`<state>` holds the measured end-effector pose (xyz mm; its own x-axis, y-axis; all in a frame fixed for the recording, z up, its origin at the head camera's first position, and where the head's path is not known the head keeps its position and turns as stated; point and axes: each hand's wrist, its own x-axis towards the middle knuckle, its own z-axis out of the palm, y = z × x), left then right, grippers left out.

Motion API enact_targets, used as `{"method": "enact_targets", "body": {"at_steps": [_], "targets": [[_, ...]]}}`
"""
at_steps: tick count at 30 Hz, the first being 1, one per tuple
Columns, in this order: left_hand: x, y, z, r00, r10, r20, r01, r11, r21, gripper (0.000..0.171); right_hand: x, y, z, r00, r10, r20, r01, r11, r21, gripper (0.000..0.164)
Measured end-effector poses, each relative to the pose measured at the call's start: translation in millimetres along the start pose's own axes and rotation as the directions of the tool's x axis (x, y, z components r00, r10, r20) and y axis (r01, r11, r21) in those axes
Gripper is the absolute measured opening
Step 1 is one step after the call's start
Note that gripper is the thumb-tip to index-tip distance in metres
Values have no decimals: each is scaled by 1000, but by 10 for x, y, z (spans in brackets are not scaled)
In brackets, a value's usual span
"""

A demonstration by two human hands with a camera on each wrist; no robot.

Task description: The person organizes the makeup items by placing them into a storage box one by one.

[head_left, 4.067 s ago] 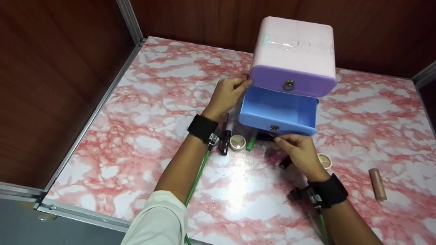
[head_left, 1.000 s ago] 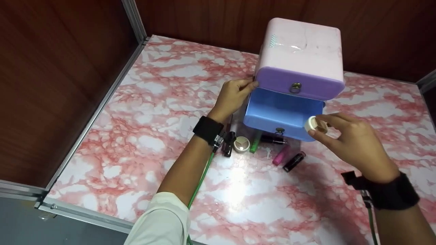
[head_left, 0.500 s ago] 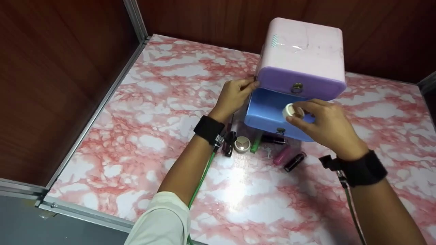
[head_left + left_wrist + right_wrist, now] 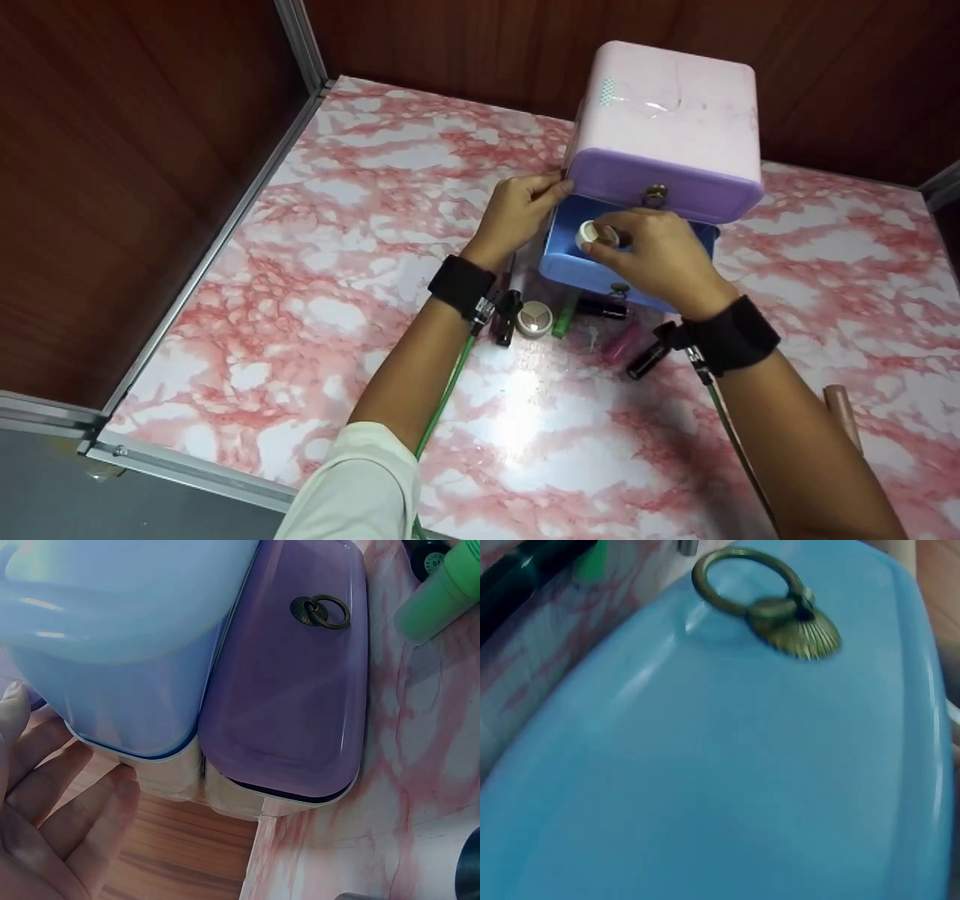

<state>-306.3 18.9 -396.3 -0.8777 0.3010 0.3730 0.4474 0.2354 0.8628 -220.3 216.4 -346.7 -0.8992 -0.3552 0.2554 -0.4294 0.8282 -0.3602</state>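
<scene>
Held in the right hand (image 4: 660,251), pinched between thumb and curled fingers: a round makeup compact (image 4: 588,237), pale-rimmed and tilted. Positioned over the inside of the blue drawer (image 4: 566,271); cannot tell whether touching its floor. Noted at the left front edge of the pink drawer cabinet (image 4: 675,112): left hand (image 4: 516,215), fingers extended, slightly bent and spread along the casing side, thumb by the upper purple drawer (image 4: 615,172), touching without carrying anything.

Blue drawer pulled out below the upper purple one. Seen in the right wrist view on its front: a brass ring pull (image 4: 799,636) with shell-shaped backplate. Seen in the left wrist view beneath it: a lower purple drawer (image 4: 281,705), flush with the casing.

Laid out on the marbled counter (image 4: 300,315), before the cabinet, from left to right: black tube (image 4: 505,327), three-pan compact (image 4: 534,319), green tube (image 4: 564,318), black cylinder (image 4: 602,308), pink tube (image 4: 622,343), black lipstick tube (image 4: 645,362). Farther right, partly hidden by the right forearm: beige tube (image 4: 841,411). Worn on both wrists: black bands (image 4: 463,287).
</scene>
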Motion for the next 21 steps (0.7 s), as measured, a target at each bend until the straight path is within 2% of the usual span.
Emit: {"method": "enact_targets", "body": {"at_steps": [6, 9, 16, 21], "targets": [[-6, -1, -1, 1000, -1, 7, 1, 1000, -17, 37, 85, -49, 63, 992, 117, 55, -122, 988, 98, 34], [-8, 4, -4, 1000, -8, 5, 8, 1000, -5, 37, 119, -60, 63, 981, 160, 113, -174, 977, 124, 33], [-12, -4, -2, 1000, -2, -10, 2, 1000, 12, 35, 217, -47, 72, 940, 185, 288, -224, 968, 110, 32], [-1, -10, 3, 1000, 7, -12, -6, 1000, 11, 35, 267, -29, 76, 920, 188, 345, -244, 962, 126, 31]]}}
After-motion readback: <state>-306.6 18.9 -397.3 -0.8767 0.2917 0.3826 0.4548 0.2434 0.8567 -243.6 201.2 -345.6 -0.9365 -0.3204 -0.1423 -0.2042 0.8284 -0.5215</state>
